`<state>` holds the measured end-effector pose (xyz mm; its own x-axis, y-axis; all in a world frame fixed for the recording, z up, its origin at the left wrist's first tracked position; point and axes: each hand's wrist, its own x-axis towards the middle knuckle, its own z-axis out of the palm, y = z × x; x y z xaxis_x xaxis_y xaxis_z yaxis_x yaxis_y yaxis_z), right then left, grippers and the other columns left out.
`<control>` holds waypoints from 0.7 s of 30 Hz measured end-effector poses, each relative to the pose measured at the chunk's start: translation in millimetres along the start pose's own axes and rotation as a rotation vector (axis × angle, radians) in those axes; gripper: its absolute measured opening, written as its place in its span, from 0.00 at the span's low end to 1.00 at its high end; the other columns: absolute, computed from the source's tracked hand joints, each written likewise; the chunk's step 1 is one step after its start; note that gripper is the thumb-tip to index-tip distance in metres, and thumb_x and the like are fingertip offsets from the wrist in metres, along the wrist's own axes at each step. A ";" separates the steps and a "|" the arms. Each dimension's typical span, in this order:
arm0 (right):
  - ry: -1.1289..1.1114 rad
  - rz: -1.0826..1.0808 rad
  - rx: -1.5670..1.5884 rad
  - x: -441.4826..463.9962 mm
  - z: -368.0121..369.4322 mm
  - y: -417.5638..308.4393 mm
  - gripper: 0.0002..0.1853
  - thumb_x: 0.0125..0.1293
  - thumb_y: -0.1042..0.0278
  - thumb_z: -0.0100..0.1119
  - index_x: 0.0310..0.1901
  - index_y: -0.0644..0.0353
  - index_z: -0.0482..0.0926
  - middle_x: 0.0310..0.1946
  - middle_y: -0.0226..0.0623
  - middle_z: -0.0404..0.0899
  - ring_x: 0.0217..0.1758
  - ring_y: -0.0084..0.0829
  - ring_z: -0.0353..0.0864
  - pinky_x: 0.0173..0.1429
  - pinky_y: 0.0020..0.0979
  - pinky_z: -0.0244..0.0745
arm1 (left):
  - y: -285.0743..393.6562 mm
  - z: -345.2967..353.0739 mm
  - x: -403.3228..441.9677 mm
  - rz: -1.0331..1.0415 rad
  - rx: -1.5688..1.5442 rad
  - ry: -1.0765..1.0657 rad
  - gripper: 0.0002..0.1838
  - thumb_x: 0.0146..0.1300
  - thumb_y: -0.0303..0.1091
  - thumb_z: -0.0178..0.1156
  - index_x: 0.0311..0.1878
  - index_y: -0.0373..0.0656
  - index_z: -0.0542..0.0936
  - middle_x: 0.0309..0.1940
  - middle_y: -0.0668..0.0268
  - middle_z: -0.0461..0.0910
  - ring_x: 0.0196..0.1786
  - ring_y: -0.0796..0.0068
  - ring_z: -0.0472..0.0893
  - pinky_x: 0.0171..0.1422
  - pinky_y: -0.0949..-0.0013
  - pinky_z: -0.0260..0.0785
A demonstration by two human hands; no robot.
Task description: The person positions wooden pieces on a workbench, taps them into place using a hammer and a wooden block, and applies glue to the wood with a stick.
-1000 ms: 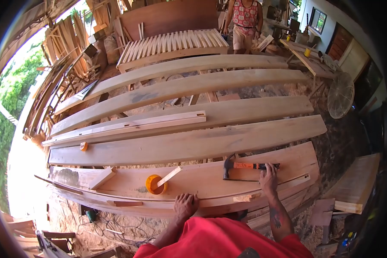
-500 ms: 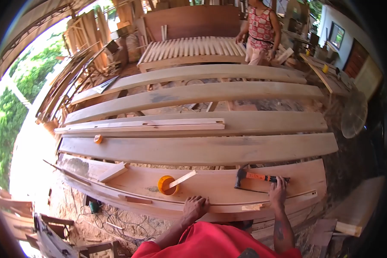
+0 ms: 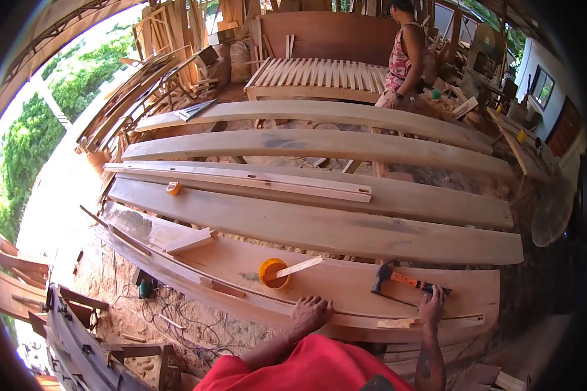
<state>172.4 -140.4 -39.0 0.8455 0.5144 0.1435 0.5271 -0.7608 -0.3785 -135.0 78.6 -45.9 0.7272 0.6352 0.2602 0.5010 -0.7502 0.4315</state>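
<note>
My left hand (image 3: 312, 313) lies on the narrow grooved wooden strip (image 3: 254, 301) along the near edge of the closest plank (image 3: 346, 288), holding nothing, fingers apart. At the right, the fingers of my right hand (image 3: 432, 305) are bent at the handle end of a hammer (image 3: 407, 280) with an orange and black grip. The hammer lies on the plank, its dark head to the left. A thin dark rod (image 3: 395, 298) is beside it. Left of the hammer stands a yellow-orange cup (image 3: 273, 272) with a flat stick (image 3: 300, 266) in it. A small wood piece (image 3: 398, 323) rests between my hands.
Several long planks (image 3: 319, 225) lie beyond. An orange tape measure (image 3: 173, 188) and a long slotted strip (image 3: 306, 186) rest on them. A person (image 3: 406, 58) stands behind near a slatted frame (image 3: 319, 73). Cables (image 3: 182, 329) lie on the sawdust-covered ground at the lower left.
The view has turned, so the bench and planks appear shifted right and tilted. The person at the back has turned sideways. My hands stay at the strip and the hammer handle.
</note>
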 end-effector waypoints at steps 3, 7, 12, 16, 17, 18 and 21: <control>0.077 -0.048 0.013 1.2 11.4 13.4 0.21 0.62 0.70 0.59 0.58 0.64 0.75 0.62 0.48 0.73 0.67 0.51 0.68 0.72 0.48 0.62 | 1.9 -0.7 -0.6 -0.018 -0.014 0.040 0.15 0.65 0.42 0.59 0.24 0.47 0.82 0.26 0.63 0.82 0.33 0.61 0.82 0.42 0.58 0.71; 0.075 -0.050 -0.006 0.0 9.8 12.8 0.22 0.63 0.70 0.59 0.59 0.64 0.74 0.62 0.48 0.72 0.67 0.52 0.68 0.73 0.48 0.62 | 0.4 1.8 0.3 0.003 -0.008 0.063 0.15 0.63 0.41 0.61 0.22 0.47 0.81 0.25 0.64 0.82 0.31 0.61 0.82 0.41 0.59 0.71; 0.054 -0.051 -0.005 -1.4 4.6 6.3 0.20 0.67 0.69 0.56 0.59 0.66 0.73 0.63 0.51 0.71 0.68 0.53 0.68 0.75 0.48 0.60 | -1.1 3.2 -0.1 0.022 -0.016 0.058 0.15 0.64 0.40 0.61 0.22 0.47 0.81 0.24 0.64 0.81 0.30 0.62 0.81 0.40 0.59 0.71; 0.059 -0.042 0.004 -1.6 3.7 4.5 0.20 0.67 0.69 0.55 0.59 0.65 0.73 0.63 0.51 0.71 0.68 0.52 0.68 0.75 0.48 0.60 | -0.1 -0.8 -0.1 0.001 -0.019 -0.010 0.14 0.65 0.41 0.59 0.25 0.47 0.82 0.26 0.63 0.81 0.33 0.62 0.81 0.43 0.59 0.71; 0.059 -0.047 0.003 -1.6 3.2 4.3 0.20 0.67 0.69 0.55 0.59 0.65 0.73 0.63 0.51 0.71 0.68 0.52 0.68 0.75 0.48 0.60 | 0.5 -1.7 -0.4 -0.026 -0.016 -0.062 0.14 0.66 0.42 0.58 0.27 0.47 0.83 0.28 0.62 0.82 0.36 0.61 0.82 0.46 0.59 0.71; 0.058 -0.053 0.001 -1.6 3.0 4.1 0.20 0.67 0.69 0.55 0.59 0.65 0.73 0.63 0.51 0.71 0.68 0.52 0.68 0.75 0.48 0.60 | 0.9 -2.1 0.0 -0.026 -0.016 -0.067 0.14 0.66 0.42 0.58 0.27 0.47 0.83 0.28 0.62 0.82 0.36 0.61 0.82 0.46 0.59 0.71; 0.062 -0.061 -0.016 -1.5 4.0 5.8 0.21 0.67 0.69 0.56 0.59 0.65 0.73 0.63 0.50 0.71 0.68 0.52 0.68 0.74 0.48 0.61 | 1.4 -2.3 -0.7 -0.020 -0.001 -0.064 0.14 0.66 0.42 0.58 0.27 0.47 0.83 0.27 0.63 0.82 0.36 0.62 0.82 0.45 0.59 0.71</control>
<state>173.9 -144.0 -45.1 0.8154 0.5347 0.2219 0.5784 -0.7353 -0.3532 -136.0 77.5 -43.5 0.7457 0.6370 0.1955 0.5151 -0.7372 0.4372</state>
